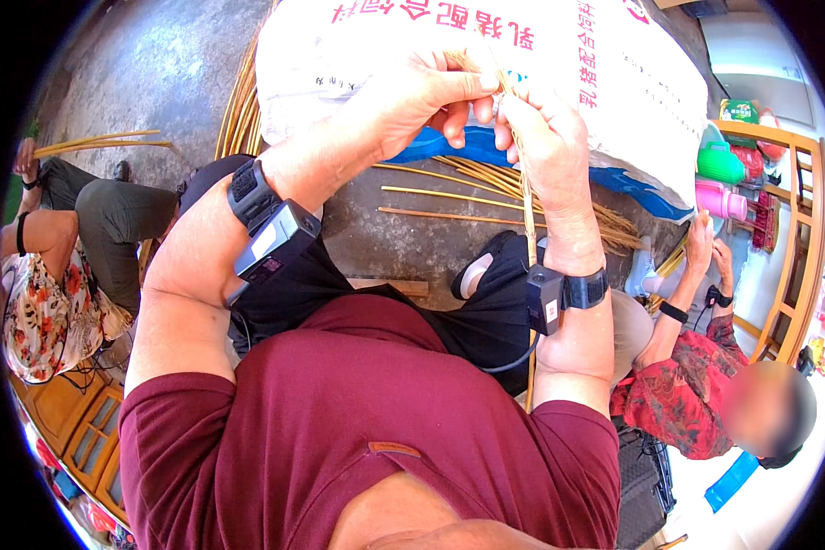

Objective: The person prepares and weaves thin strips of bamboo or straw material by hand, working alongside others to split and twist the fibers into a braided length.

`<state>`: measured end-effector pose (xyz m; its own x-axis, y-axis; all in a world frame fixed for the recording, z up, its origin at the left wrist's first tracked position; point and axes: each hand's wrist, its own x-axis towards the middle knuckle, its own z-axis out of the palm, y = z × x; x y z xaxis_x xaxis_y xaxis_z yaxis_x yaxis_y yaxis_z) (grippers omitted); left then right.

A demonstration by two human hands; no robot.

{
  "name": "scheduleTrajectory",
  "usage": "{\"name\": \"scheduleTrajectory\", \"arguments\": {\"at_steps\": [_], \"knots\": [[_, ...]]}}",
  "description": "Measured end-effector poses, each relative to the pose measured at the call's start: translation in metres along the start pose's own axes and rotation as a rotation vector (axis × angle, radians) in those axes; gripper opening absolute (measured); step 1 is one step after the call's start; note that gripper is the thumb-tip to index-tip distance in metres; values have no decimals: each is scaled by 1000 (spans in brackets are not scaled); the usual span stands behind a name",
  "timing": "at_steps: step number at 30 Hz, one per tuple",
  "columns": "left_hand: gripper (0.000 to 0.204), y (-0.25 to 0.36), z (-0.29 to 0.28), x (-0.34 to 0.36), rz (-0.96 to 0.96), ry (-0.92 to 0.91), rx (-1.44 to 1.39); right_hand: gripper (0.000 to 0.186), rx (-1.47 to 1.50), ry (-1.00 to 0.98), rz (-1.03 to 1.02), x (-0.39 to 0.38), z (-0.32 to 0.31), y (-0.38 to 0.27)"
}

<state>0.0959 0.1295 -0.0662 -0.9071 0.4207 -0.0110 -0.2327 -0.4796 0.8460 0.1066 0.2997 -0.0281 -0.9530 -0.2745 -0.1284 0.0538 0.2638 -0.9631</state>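
My left hand (435, 96) and my right hand (552, 133) meet in front of me, above a white woven sack. Both are closed in a pinch on a thin tan plant stalk (528, 215), whose lower length runs down along my right forearm toward my sleeve. A frayed tan tuft (460, 60) shows at the left fingertips; my fingers partly hide how it joins the stalk. Beneath my hands, a bundle of similar loose stalks (500, 174) lies on the floor, its bushy ends (619, 229) to the right.
The white sack (385, 55) with red print and a blue edge fills the area ahead. More stalks (240, 101) lean at its left. A person at left holds stalks (101, 142); another sits at right (678, 394) beside a wooden rack (802, 229).
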Motion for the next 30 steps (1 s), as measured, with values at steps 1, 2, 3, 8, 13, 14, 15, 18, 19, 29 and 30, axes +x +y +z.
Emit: {"name": "scheduleTrajectory", "arguments": {"at_steps": [1,2,3,8,13,14,15,18,19,29,30], "knots": [[13,0,0,0,8,17,23,16,-30,2,-7,0,0,1],[13,0,0,-1,8,18,23,16,-30,2,-7,0,1,2],[12,0,0,-1,2,30,36,16,-44,-2,-30,0,2,3],[12,-2,-1,-2,-16,39,50,16,-116,-12,-64,0,4,8],[13,-2,1,-3,-32,24,49,17,-95,-10,-98,-1,4,4],[13,-2,1,-2,-31,24,48,17,-95,-10,-98,-1,4,4],[13,-3,1,-2,-22,17,24,17,-71,4,-96,-2,5,4],[13,-4,0,-2,-15,2,-23,17,-40,37,-100,-2,6,4],[13,-4,0,-2,-16,-6,-47,17,-34,56,-107,-2,6,4],[18,-3,1,-3,8,-48,-12,16,-112,71,-106,-2,3,5],[21,-3,2,-3,-53,-36,37,16,-112,62,-105,-1,1,5]]}}
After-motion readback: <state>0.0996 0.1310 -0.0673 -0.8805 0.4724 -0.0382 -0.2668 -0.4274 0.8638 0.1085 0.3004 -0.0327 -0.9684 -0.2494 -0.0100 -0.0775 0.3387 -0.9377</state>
